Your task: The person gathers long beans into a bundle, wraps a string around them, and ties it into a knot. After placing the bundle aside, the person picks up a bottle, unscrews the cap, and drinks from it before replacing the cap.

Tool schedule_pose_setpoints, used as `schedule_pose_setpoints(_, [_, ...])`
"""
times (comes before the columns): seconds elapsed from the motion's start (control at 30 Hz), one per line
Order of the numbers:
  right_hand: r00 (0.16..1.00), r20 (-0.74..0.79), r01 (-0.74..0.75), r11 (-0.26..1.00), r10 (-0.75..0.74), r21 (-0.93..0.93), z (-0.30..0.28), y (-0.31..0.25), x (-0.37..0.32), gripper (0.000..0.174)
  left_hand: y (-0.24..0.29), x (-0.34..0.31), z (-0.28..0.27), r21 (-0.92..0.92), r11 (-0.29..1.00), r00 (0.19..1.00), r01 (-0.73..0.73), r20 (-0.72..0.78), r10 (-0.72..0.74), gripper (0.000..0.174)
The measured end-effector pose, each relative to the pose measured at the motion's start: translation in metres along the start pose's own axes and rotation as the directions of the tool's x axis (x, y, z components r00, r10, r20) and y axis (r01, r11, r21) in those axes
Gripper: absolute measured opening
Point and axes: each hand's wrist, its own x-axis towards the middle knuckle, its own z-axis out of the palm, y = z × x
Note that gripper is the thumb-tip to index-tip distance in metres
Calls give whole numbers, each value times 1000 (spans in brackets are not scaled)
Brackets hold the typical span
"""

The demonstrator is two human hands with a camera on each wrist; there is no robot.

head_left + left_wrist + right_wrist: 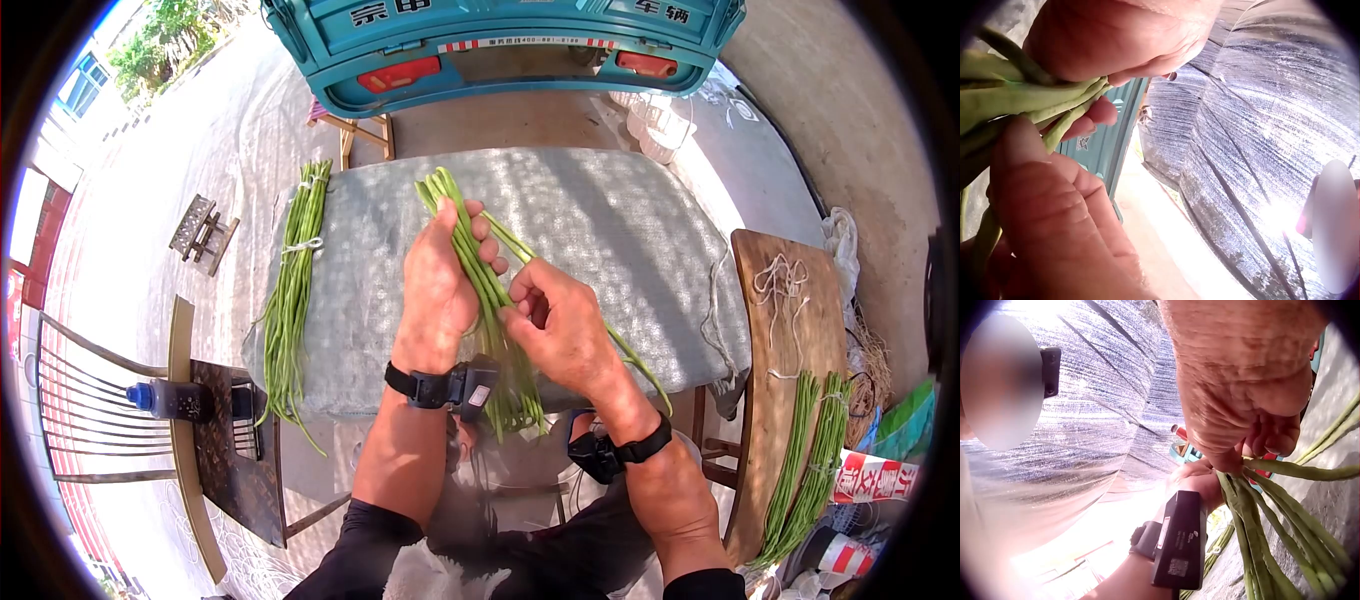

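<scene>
My left hand (440, 280) grips a bunch of long green beans (488, 290) near its upper end, fingers curled round it, above the grey cloth-covered table. Just right of it, my right hand (565, 325) has thumb and fingers bent against the beans, pinching some of them; a few strands run from the left fingers through it toward the lower right. In the left wrist view, the right thumb (1022, 150) presses the beans (1022, 103). The right wrist view shows the right hand (1247, 400) at the beans (1260, 531), which fan out below it.
A tied bean bundle (296, 270) lies at the table's left. On the wooden bench (750, 330) at right lie white strings (782, 280) and more beans (820, 450). A chair (220, 420) with a bottle (170, 400) stands left; a blue-green vehicle (500, 70) is beyond the table.
</scene>
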Motion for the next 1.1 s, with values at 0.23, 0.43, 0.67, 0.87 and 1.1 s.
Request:
schedule_pose_setpoints(0.23, [1000, 13, -19, 999, 19, 29, -1, 0, 0, 21, 1, 1, 0, -45, 999, 999, 6, 49, -4, 38])
schedule_pose_setpoints(0.43, [988, 149, -39, 998, 30, 58, -8, 6, 2, 20, 2, -2, 2, -9, 1000, 1000, -25, 7, 25, 36])
schedule_pose_setpoints(0.67, [988, 83, -128, 991, 130, -27, -37, 27, 11, 19, 9, 4, -6, -43, 998, 997, -45, -65, 43, 32])
schedule_pose_setpoints(0.87, [974, -131, 113, 894, -187, -434, -31, 67, 13, 20, 11, 4, -7, -37, 999, 996, -31, -83, 28, 31])
schedule_pose_setpoints(1.1, [993, -37, 61, 766, -110, -640, -9, 55, 14, 27, 9, 3, -7, -29, 999, 997, -42, -61, 41, 32])
